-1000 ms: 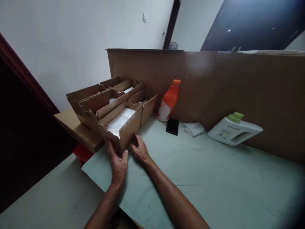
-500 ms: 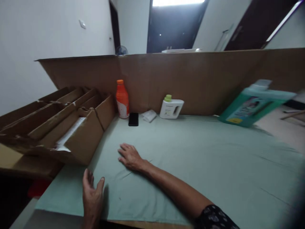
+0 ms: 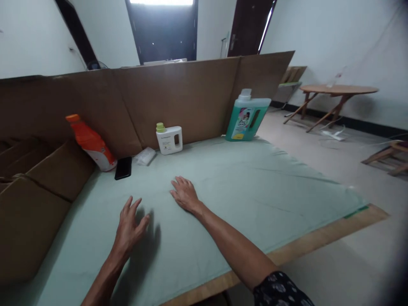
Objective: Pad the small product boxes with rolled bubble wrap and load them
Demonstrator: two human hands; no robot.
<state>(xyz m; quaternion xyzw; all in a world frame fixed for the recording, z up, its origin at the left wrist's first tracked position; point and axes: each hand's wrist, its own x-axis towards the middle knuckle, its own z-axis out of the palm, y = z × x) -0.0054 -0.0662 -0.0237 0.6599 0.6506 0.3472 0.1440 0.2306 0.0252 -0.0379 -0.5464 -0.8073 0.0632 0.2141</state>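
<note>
My right hand lies flat on the pale green sheet, fingers stretched out and holding nothing. My left hand hovers just above the sheet to its left, fingers spread and empty. Brown cardboard boxes stand at the left edge, a short way from my left hand. Along the cardboard wall at the back stand an orange bottle, a black phone, a small clear bag, a white jug with a green cap and a large teal jug.
The sheet covers a wooden board whose edge shows at the front right. Beyond it is bare floor, with a round wooden table at the far right and another wooden piece by the right edge. A dark doorway is behind the wall.
The view has swung right, away from the cardboard boxes. My hands left the box; the right came to rest flat on the sheet and the left moved up over it, open.
</note>
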